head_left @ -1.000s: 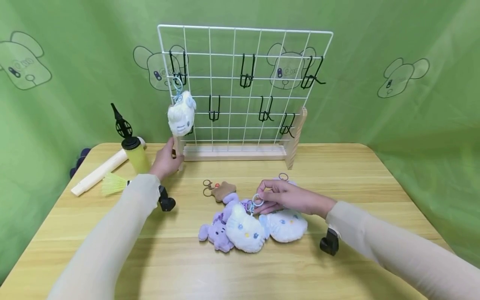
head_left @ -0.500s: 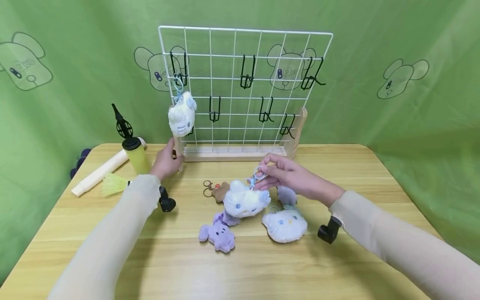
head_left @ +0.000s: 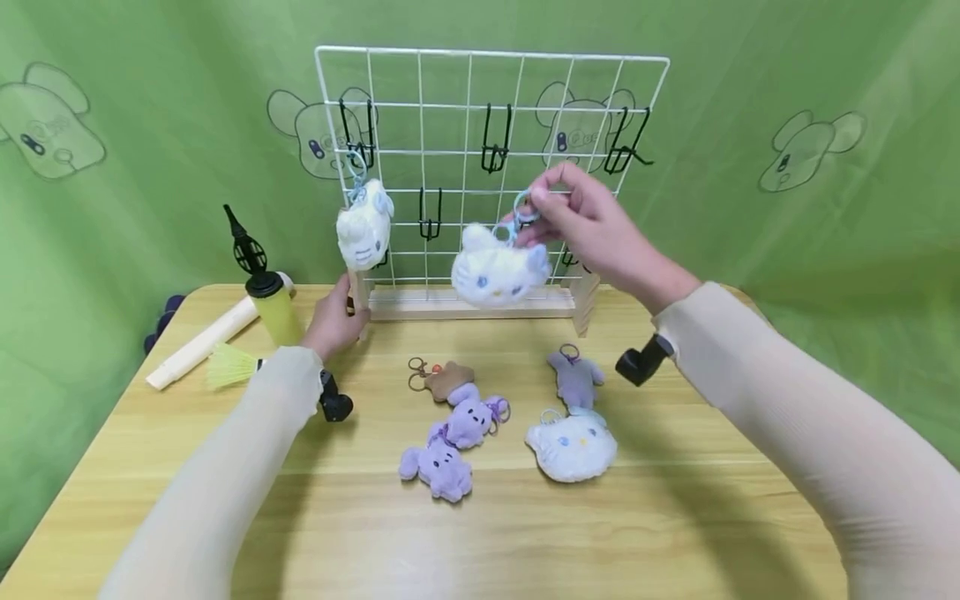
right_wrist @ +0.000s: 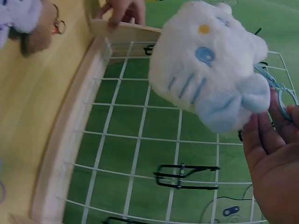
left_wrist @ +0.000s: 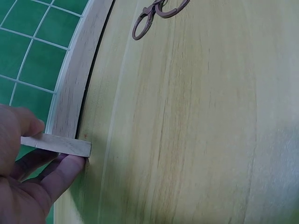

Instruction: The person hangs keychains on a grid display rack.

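My right hand [head_left: 592,225] pinches the light blue ring of a white cat-face plush keychain [head_left: 497,271]. The plush hangs in front of the white wire grid rack [head_left: 491,53]; its blue bow and eyes fill much of the right wrist view, clear of the black hooks [right_wrist: 182,176]. With thumb on one side and fingers on the other, my left hand [head_left: 332,323] grips the rack's left wooden side piece [left_wrist: 70,145]. Another white cat plush keychain [head_left: 364,229] hangs from the upper left hook.
On the table [head_left: 480,542] lie two purple plush keychains [head_left: 442,471], a brown star-shaped one [head_left: 450,381], a greyish-purple one [head_left: 576,379] and a white cat plush [head_left: 573,448]. At left are a yellow bottle [head_left: 276,312], a shuttlecock [head_left: 228,367] and a pale tube [head_left: 202,343].
My right hand has lifted the white cat plush by its ring from the pile up in front of the grid, uncovering the purple plushes. The left hand stays on the rack.
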Demonstrator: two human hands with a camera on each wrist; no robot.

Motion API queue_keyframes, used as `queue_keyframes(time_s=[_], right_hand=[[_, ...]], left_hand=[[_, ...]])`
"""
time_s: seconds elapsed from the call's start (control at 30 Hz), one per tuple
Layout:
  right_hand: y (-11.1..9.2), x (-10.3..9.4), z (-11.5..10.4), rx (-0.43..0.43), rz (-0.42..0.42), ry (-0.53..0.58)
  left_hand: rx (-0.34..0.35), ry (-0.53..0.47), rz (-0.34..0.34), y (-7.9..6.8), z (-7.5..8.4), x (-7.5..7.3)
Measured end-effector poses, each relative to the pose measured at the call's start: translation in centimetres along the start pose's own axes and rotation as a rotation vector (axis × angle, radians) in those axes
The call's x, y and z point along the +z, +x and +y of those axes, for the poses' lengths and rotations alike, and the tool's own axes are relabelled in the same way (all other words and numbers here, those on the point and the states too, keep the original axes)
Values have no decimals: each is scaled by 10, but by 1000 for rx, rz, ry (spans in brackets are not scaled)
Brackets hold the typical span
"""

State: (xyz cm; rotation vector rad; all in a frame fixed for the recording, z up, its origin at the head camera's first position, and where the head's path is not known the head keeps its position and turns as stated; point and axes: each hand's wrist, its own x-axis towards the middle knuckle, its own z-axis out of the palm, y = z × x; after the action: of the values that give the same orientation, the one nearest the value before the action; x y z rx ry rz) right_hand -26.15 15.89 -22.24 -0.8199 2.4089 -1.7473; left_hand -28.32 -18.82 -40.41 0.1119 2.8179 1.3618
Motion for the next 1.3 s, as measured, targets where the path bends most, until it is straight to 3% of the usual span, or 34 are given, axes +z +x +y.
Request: queue_keyframes(time_s=[0.27, 0.53, 0.87, 1.17, 1.3], right_hand=[[30, 2, -21, -50, 102, -14], [50, 12, -20, -20, 130, -24], [60, 15, -11, 33, 143, -29], [66, 13, -4, 115, 170, -108], [68, 13, -2, 110, 184, -114]], left_hand=[[18, 22, 12, 3, 5, -5], [30, 18, 11, 1, 3, -5], [27, 15, 10, 3, -2, -2], [13, 16, -4, 0, 1, -1], [10, 14, 1, -1, 1, 0]])
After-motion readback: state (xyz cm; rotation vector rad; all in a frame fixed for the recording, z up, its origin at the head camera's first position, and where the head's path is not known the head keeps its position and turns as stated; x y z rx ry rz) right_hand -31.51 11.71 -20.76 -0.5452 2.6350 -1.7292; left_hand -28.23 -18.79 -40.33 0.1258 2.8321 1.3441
